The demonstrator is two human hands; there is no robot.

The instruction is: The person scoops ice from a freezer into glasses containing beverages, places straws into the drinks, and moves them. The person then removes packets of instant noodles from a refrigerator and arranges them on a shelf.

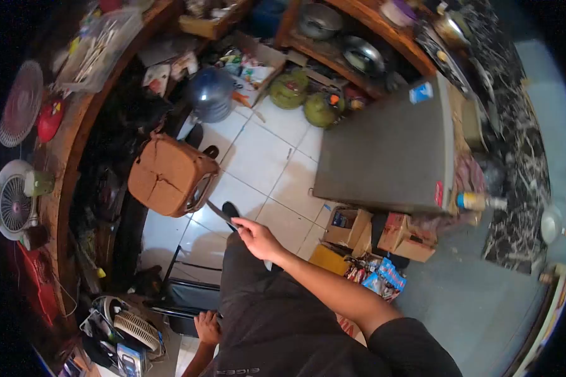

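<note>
My right hand [258,240] is closed around the handle of a knife [220,213], whose blade points up and left toward a brown plastic stool [163,176]. The stool stands on the white tiled floor [258,154], and its seat has a cracked-looking mark. My left hand [207,327] rests at the edge of a black chair [195,295], low in the view, with its fingers slightly apart and nothing visible in it. One dark sandal shows just beyond the knife.
A grey fridge [383,147] stands at the right, with cardboard boxes [409,239] below it. Green gas cylinders [288,89] and a blue water jug [211,94] are at the back. A wooden shelf [75,138] runs along the left, with a fan [16,200].
</note>
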